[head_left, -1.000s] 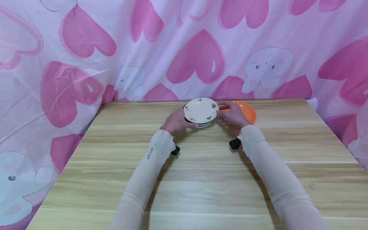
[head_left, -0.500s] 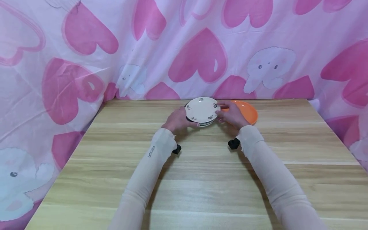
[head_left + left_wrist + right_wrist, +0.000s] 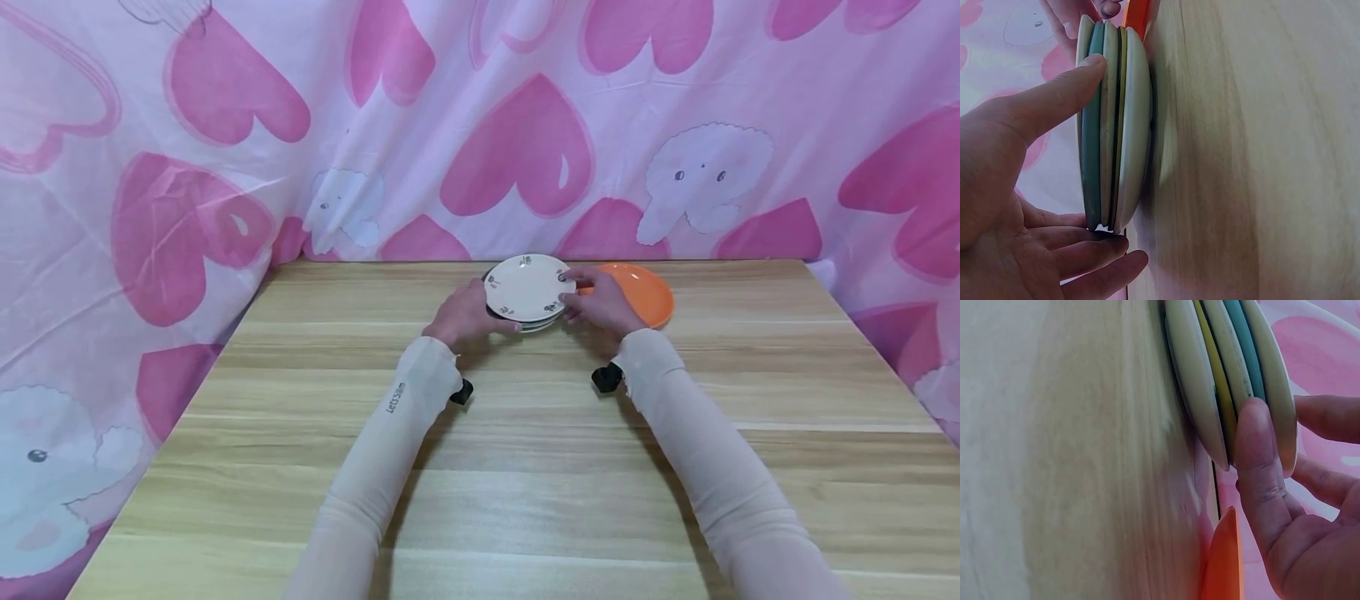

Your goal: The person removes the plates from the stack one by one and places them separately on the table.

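A stack of several plates stands near the table's back edge, with a white patterned plate on top. My left hand is round the stack's left side; its thumb lies on the rims in the left wrist view, above a teal plate, and its fingers curl at the far side. My right hand is at the right side, its thumb against the rims beside a yellow plate and its fingers by the top plate's edge. An orange plate lies behind and right of my right hand.
The wooden table runs toward me under both forearms. A pink and white curtain with hearts hangs right behind the table's back edge. Black wrist cameras sit beneath the left wrist and the right wrist.
My right hand has shifted slightly left, its fingers now a little further over the top plate's edge. The left hand and the stack look nearly unmoved; the head view has shifted slightly.
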`<action>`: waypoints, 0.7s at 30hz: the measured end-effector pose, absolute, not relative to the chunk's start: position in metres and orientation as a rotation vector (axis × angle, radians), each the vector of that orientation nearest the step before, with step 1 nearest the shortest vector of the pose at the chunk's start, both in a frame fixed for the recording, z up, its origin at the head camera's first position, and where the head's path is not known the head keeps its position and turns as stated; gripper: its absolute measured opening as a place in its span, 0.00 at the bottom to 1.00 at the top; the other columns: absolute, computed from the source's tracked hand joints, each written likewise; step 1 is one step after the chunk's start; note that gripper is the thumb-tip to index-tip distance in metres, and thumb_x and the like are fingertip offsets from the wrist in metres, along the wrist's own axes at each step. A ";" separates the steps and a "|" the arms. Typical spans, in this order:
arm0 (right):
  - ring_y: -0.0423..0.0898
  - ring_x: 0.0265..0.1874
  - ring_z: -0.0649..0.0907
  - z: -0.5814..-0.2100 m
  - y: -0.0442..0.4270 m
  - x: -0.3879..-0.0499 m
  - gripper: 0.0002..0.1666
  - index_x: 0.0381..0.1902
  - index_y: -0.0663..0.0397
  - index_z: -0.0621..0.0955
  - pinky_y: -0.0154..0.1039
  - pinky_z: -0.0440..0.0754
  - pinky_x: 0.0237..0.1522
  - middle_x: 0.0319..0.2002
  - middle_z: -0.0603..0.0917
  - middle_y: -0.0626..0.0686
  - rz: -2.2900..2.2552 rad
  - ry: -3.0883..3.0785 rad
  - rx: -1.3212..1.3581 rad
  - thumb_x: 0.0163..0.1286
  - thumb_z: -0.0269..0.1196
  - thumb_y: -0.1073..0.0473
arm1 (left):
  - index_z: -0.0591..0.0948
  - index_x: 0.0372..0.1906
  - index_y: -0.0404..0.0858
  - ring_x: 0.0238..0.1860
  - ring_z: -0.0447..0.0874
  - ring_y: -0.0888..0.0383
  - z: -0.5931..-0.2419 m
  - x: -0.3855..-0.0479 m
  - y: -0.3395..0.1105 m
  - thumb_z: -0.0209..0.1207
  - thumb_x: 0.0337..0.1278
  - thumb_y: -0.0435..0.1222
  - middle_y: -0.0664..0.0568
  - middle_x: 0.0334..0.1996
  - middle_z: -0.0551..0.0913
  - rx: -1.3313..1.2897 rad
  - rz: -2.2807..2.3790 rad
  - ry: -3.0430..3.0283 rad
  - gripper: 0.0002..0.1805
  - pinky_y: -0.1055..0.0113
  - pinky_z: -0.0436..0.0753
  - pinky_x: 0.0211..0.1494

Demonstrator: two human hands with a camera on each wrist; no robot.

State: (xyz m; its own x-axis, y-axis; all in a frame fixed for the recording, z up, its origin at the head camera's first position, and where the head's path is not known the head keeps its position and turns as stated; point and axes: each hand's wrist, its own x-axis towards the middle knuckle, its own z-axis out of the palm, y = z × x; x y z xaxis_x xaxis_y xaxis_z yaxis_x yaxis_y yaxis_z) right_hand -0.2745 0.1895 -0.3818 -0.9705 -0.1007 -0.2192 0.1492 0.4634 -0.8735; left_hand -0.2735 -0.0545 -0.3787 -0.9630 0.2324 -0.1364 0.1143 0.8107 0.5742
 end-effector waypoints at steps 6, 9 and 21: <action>0.46 0.35 0.86 -0.384 0.186 -0.277 0.30 0.72 0.51 0.69 0.36 0.89 0.42 0.60 0.75 0.60 -1.510 2.487 0.030 0.75 0.59 0.59 | 0.61 0.74 0.35 0.62 0.76 0.48 -0.378 -0.274 -0.054 0.76 0.40 0.58 0.42 0.66 0.74 0.274 0.841 2.804 0.59 0.54 0.78 0.68; 0.44 0.33 0.87 -0.386 0.185 -0.279 0.30 0.72 0.51 0.69 0.34 0.88 0.41 0.52 0.79 0.60 -1.479 2.514 0.028 0.74 0.59 0.60 | 0.61 0.74 0.35 0.62 0.75 0.48 -0.379 -0.274 -0.054 0.76 0.40 0.58 0.42 0.66 0.74 0.275 0.853 2.799 0.59 0.54 0.78 0.68; 0.42 0.30 0.87 -0.383 0.184 -0.280 0.31 0.73 0.51 0.69 0.32 0.85 0.44 0.60 0.80 0.60 -1.440 2.545 0.037 0.73 0.58 0.62 | 0.61 0.74 0.35 0.63 0.75 0.47 -0.379 -0.275 -0.053 0.76 0.40 0.59 0.42 0.67 0.74 0.268 0.827 2.798 0.59 0.53 0.78 0.67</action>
